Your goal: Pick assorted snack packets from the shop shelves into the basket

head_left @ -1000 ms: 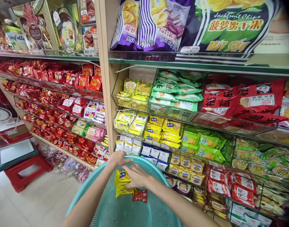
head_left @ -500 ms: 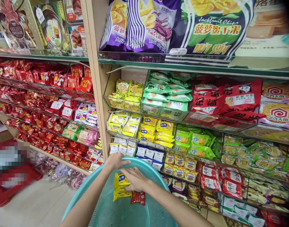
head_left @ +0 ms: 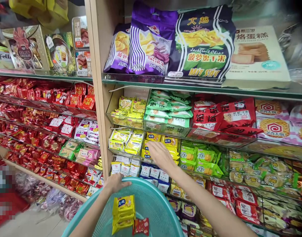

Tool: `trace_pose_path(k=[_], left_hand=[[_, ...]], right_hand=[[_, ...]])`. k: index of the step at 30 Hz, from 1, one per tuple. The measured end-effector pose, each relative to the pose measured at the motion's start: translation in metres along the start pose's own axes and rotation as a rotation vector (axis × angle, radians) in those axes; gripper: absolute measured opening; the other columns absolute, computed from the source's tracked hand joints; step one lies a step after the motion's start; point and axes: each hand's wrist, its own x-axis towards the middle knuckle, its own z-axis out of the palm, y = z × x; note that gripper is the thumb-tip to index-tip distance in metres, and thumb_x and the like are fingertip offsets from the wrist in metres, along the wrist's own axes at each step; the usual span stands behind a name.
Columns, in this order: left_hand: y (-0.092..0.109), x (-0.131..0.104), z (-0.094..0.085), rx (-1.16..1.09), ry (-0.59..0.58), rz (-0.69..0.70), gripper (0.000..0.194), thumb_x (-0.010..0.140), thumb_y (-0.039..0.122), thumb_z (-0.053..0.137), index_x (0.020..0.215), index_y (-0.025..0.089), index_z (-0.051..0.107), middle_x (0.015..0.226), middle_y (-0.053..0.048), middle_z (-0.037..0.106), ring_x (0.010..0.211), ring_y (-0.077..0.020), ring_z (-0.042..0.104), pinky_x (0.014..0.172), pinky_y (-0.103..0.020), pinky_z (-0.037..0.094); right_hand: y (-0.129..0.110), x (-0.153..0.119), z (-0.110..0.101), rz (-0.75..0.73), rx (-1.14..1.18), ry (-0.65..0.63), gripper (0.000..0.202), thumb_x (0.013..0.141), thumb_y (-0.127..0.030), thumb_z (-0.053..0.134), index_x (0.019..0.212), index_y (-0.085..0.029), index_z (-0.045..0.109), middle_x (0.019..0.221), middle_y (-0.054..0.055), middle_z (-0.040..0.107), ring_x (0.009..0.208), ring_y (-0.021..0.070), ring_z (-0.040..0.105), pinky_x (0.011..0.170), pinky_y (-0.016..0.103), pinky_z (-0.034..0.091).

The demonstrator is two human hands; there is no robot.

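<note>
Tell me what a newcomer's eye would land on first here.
The big teal basket at bottom centre would probably come first, its rim in the left hand, yellow packets and a red packet inside. Next comes the right hand, in front of shelved yellow packs. Purple chip bags stand out on the upper shelf.

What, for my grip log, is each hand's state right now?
Left hand: closed on the turquoise basket at its rim.
Right hand: at the shelved yellow packets; whether it is open, closed or holding one cannot be told.
</note>
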Motion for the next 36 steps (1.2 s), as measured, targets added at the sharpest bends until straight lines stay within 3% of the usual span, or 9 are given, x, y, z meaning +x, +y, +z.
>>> trace_pose_path(k=[6,14,21,26,30,36], left_hand=[[0.000,-0.004,-0.007,-0.001,0.013,-0.005,0.062,0.066,0.075,0.033,0.082,0.023,0.063,0.085,-0.010,0.068,0.083,-0.0274,0.063,0.065,-0.032,0.044],[-0.006,-0.009,-0.007,0.011,0.020,-0.059,0.062,0.063,0.075,0.037,0.082,0.021,0.062,0.088,-0.010,0.067,0.084,-0.0267,0.062,0.067,-0.031,0.043],[-0.014,-0.013,-0.006,-0.036,0.021,-0.092,0.068,0.062,0.076,0.038,0.092,0.020,0.062,0.096,-0.012,0.065,0.090,-0.0275,0.060,0.071,-0.033,0.043],[-0.015,-0.017,-0.008,-0.036,0.032,-0.089,0.061,0.063,0.073,0.040,0.086,0.021,0.062,0.092,-0.010,0.066,0.086,-0.0273,0.061,0.069,-0.033,0.043],[-0.014,-0.021,-0.011,-0.046,0.054,-0.085,0.064,0.062,0.076,0.038,0.087,0.022,0.063,0.091,-0.010,0.067,0.085,-0.0279,0.061,0.068,-0.034,0.043],[-0.012,-0.027,-0.015,-0.051,0.030,-0.100,0.062,0.062,0.075,0.040,0.087,0.023,0.064,0.090,-0.009,0.067,0.086,-0.0282,0.061,0.068,-0.033,0.044]], right_hand=[[0.034,0.022,0.011,0.050,-0.247,-0.133,0.046,0.082,-0.004,0.033,0.127,-0.012,0.037,0.128,0.014,0.046,0.116,0.0206,0.043,0.096,0.036,0.034],[0.045,0.042,0.014,0.145,-0.320,-0.322,0.042,0.084,-0.008,0.036,0.125,-0.019,0.035,0.110,0.014,0.058,0.091,0.0180,0.060,0.073,0.027,0.048],[0.047,0.043,0.021,0.090,-0.378,-0.300,0.047,0.081,-0.001,0.036,0.124,-0.018,0.034,0.098,0.010,0.062,0.078,0.0172,0.064,0.062,0.025,0.049],[0.045,0.046,0.021,0.116,-0.404,-0.324,0.044,0.081,-0.002,0.037,0.122,-0.019,0.037,0.084,0.008,0.064,0.073,0.0174,0.064,0.058,0.023,0.048],[0.042,0.046,0.022,0.090,-0.429,-0.284,0.049,0.078,0.000,0.040,0.123,-0.019,0.037,0.086,0.009,0.063,0.078,0.0175,0.063,0.062,0.023,0.047],[0.040,0.045,0.023,0.117,-0.393,-0.311,0.047,0.083,-0.009,0.040,0.128,-0.018,0.031,0.091,0.012,0.063,0.077,0.0157,0.063,0.064,0.023,0.046]])
